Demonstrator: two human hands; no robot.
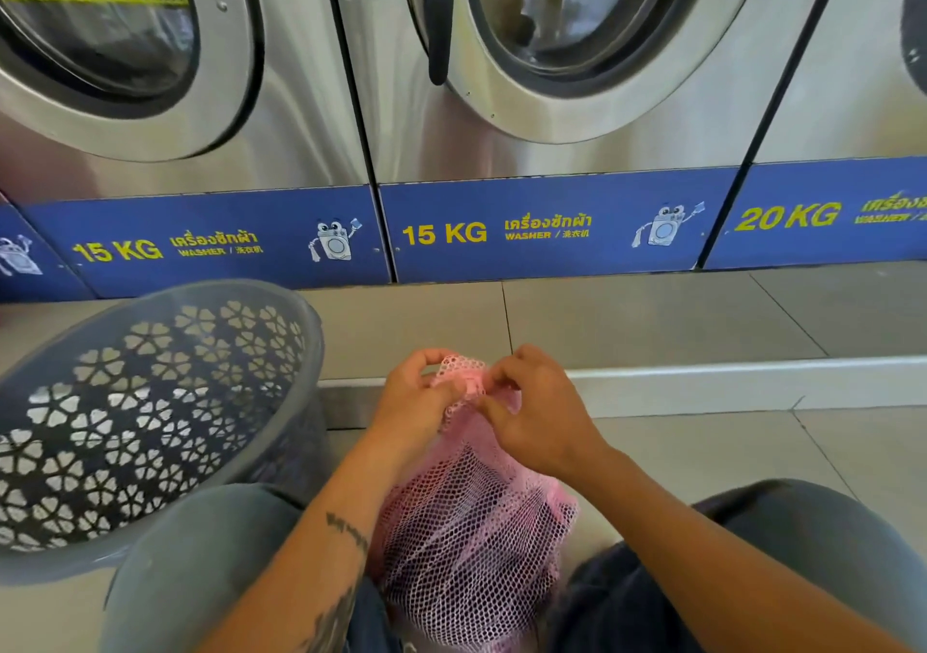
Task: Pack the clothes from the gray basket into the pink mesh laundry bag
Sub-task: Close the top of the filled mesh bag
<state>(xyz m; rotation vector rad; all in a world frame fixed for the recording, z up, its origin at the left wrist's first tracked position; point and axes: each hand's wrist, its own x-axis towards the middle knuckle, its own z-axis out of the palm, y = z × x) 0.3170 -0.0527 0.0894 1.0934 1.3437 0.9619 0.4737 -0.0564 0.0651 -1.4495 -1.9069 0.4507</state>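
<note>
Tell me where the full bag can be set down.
Bare tile lies right of the pink mesh bag, below the white step edge. More lies between that edge and the washers. The left is crowded by the gray basket.

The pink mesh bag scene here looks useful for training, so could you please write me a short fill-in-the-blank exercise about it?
1. Both hands, left hand and right hand, pinch the gathered ____ of the pink mesh laundry bag.
2. The gray basket stands on the person's ____ side.
3. The blue panel straight behind the bag reads ____ KG.
4. Dark clothes show through the bag's ____.

Missing words: top; left; 15; mesh
</note>
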